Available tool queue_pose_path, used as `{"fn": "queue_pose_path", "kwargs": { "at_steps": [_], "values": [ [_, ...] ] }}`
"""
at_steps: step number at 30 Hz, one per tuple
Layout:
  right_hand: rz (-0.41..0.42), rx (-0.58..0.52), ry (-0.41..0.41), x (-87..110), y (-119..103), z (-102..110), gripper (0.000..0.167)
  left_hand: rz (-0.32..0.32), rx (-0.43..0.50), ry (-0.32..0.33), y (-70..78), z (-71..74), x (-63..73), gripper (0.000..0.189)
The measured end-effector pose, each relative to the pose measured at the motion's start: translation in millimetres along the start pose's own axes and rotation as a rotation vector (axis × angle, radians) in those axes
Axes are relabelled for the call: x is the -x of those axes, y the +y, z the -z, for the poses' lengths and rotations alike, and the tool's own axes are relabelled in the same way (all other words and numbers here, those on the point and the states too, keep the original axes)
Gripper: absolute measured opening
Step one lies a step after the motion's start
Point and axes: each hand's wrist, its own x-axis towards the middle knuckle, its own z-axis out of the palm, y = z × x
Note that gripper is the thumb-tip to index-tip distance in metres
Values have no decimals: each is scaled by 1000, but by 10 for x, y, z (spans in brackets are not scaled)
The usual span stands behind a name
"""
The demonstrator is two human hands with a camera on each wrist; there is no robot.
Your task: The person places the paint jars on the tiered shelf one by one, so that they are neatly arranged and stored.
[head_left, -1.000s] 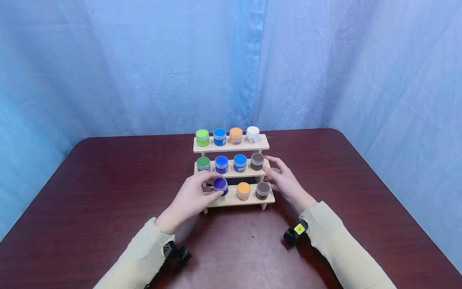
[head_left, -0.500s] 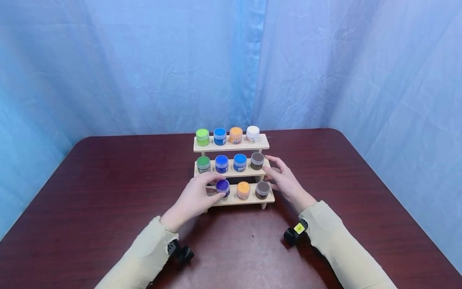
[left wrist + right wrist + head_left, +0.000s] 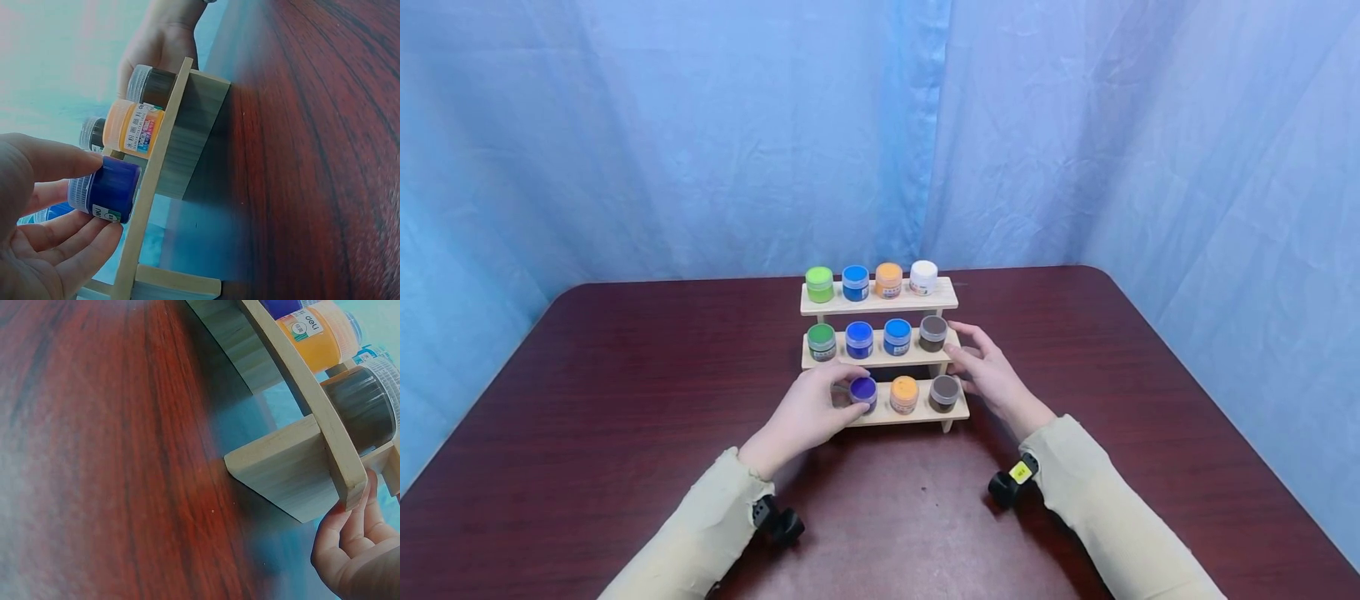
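Note:
A three-tier wooden rack (image 3: 887,307) stands on the table with lidded paint jars on each step. My left hand (image 3: 805,410) pinches a dark purple paint jar (image 3: 119,187) between thumb and fingers, at the left part of the bottom step. In the left wrist view its base is right at the board. Beside it on that step are an orange jar (image 3: 904,395) and a dark brown jar (image 3: 943,394). My right hand (image 3: 996,379) holds the rack's right end, fingertips at the end of the bottom board (image 3: 347,472) in the right wrist view.
The middle step carries a green jar (image 3: 822,342), two blue jars and a dark brown jar (image 3: 933,333). On the top step are light green, blue, orange and white (image 3: 923,278) jars. Blue curtains (image 3: 737,150) hang behind the dark red table (image 3: 647,375).
My left hand has moved slightly right and down with the purple jar, bringing it nearer the orange jar on the bottom step. The right hand has stayed at the rack's end.

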Motion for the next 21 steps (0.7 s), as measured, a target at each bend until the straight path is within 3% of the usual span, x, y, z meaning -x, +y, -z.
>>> {"fn": "queue_pose_path", "kwargs": {
  "at_steps": [15, 21],
  "values": [
    [3, 2, -8, 3, -8, -26, 54, 14, -20, 6, -37, -24, 16, 34],
    [4, 22, -15, -7, -17, -2, 54, 32, -11, 22, -51, -11, 59, 43]
  ]
}}
